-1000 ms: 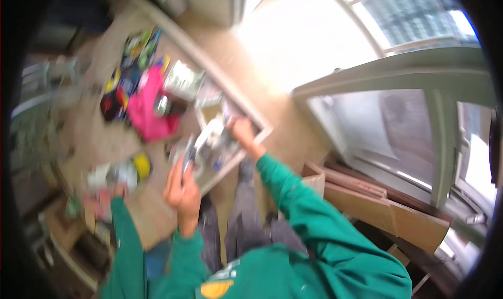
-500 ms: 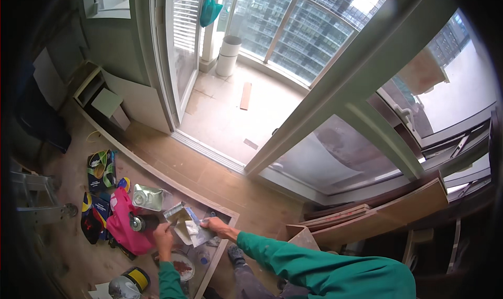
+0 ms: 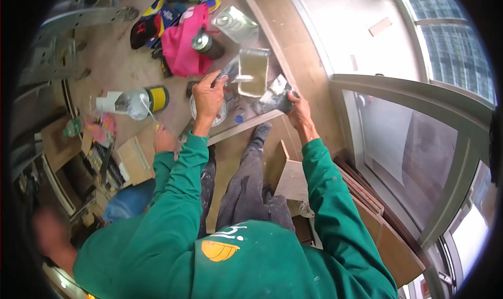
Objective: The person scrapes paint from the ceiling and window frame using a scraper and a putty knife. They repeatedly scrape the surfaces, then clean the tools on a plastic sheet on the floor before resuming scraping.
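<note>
My left hand (image 3: 208, 97) grips the handle end of a flat rectangular metal tray (image 3: 253, 71) with a beige smear on it, held above the wooden floor. To its right, my right hand (image 3: 297, 107) is closed on a crumpled grey packet (image 3: 275, 95) whose end touches the tray's lower right corner. Under my left hand lies a round white tub (image 3: 220, 114). Both green sleeves reach up from the lower edge, and my grey trouser legs (image 3: 249, 178) stretch between them.
A pink cloth (image 3: 183, 42), a dark metal can (image 3: 207, 43) and a square tin (image 3: 234, 24) lie beyond the hands. A white jug with a yellow cap (image 3: 137, 100) sits at the left. Cardboard pieces (image 3: 133, 160) lie lower left, wood boards (image 3: 377, 220) and glass doors at the right.
The view has swung down from the balcony doors to the floor and hands. Both hands stay on the tray and packet, now nearer and larger in the picture.
</note>
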`<state>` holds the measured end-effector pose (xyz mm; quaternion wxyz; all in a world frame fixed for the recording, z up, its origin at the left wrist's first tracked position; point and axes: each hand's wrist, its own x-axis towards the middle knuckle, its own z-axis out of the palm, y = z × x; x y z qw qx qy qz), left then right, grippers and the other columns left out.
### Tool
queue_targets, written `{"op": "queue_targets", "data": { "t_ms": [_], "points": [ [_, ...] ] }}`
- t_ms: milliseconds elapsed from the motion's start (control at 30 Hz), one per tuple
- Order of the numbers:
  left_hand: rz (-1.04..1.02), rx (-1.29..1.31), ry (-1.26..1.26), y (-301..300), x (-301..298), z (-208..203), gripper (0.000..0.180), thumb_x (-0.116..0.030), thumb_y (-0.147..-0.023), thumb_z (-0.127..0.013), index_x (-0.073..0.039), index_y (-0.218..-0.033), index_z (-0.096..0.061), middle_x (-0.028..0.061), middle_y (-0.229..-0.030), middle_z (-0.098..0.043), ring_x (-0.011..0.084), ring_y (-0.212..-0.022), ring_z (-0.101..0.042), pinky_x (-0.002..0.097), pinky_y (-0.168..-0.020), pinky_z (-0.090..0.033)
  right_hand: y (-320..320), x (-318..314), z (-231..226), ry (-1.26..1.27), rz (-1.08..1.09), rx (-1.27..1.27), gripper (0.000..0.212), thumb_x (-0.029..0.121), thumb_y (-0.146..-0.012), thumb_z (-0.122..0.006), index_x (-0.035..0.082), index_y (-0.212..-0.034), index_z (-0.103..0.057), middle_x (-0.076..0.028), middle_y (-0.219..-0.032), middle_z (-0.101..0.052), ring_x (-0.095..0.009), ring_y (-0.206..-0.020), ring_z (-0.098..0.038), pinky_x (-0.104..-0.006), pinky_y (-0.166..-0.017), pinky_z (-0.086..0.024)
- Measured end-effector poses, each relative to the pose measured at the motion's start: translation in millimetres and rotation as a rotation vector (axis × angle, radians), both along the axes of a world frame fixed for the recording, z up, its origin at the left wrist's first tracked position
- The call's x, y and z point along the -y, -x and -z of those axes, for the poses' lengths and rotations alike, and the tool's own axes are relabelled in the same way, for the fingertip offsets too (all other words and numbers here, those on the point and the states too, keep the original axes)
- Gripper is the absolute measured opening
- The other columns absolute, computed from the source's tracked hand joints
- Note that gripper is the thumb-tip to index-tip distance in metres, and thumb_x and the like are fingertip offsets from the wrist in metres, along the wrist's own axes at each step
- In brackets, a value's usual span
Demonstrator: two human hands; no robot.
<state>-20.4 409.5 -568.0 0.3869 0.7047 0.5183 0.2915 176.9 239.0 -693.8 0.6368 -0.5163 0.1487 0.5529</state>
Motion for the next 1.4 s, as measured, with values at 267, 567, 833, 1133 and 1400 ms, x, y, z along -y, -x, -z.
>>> {"op": "queue_targets", "data": {
  "t_ms": [267,567,833,1133,1400],
  "points": [
    [-0.118,0.035,-0.128,35.4,55.3,-89.7,0.018,0.0,-0.083,-0.069,0.006,-0.1,-0.066,0.0094,-0.084,-0.068,0.0133,-0.072,-0.062,0.0265,-0.065,-0.05,23.6,-8.7,18.6,0.009,-0.038,0.001,0.024,0.009,-0.092,-0.057,0.002,-0.115,-0.054,-0.008,-0.105,-0.061,-0.021,-0.09,-0.063,-0.0394,-0.078,-0.055],
    [-0.153,0.063,-0.247,45.0,77.9,-158.4,0.022,0.001,-0.076,-0.075,0.004,-0.097,-0.069,0.0086,-0.076,-0.066,0.0127,-0.066,-0.054,0.0257,-0.058,-0.044,26.6,-29.8,41.6,-0.003,-0.102,-0.063,0.021,0.012,-0.095,-0.052,0.0,-0.111,-0.056,-0.01,-0.1,-0.063,-0.022,-0.086,-0.065,-0.0381,-0.076,-0.056],
    [-0.035,0.058,-0.201,42.5,66.4,-147.1,0.022,0.004,-0.077,-0.073,0.005,-0.099,-0.068,0.0102,-0.088,-0.069,0.0158,-0.077,-0.062,0.0262,-0.069,-0.049,13.5,-48.2,22.1,-0.021,-0.137,-0.044,0.026,0.008,-0.088,-0.061,-0.003,-0.112,-0.06,-0.01,-0.096,-0.064,-0.018,-0.079,-0.061,-0.0327,-0.072,-0.05],
    [0.074,0.015,-0.277,30.4,58.0,-136.4,0.023,0.008,-0.079,-0.067,0.005,-0.102,-0.066,0.0139,-0.094,-0.07,0.0178,-0.084,-0.067,0.029,-0.072,-0.053,-12.9,-62.8,9.1,0.101,-0.457,0.315,0.038,0.02,-0.083,-0.07,-0.001,-0.113,-0.062,-0.005,-0.084,-0.065,-0.013,-0.072,-0.057,-0.0282,-0.065,-0.044],
    [-0.051,0.095,-0.272,8.1,52.3,-117.3,0.017,0.001,-0.08,-0.069,0.005,-0.097,-0.067,0.0178,-0.087,-0.068,0.0229,-0.075,-0.068,0.0311,-0.067,-0.053,0.3,-50.2,13.1,-0.141,-0.389,-0.211,0.034,0.014,-0.095,-0.051,-0.002,-0.124,-0.052,-0.011,-0.109,-0.062,-0.023,-0.097,-0.062,-0.0368,-0.087,-0.051]
  ]
}}
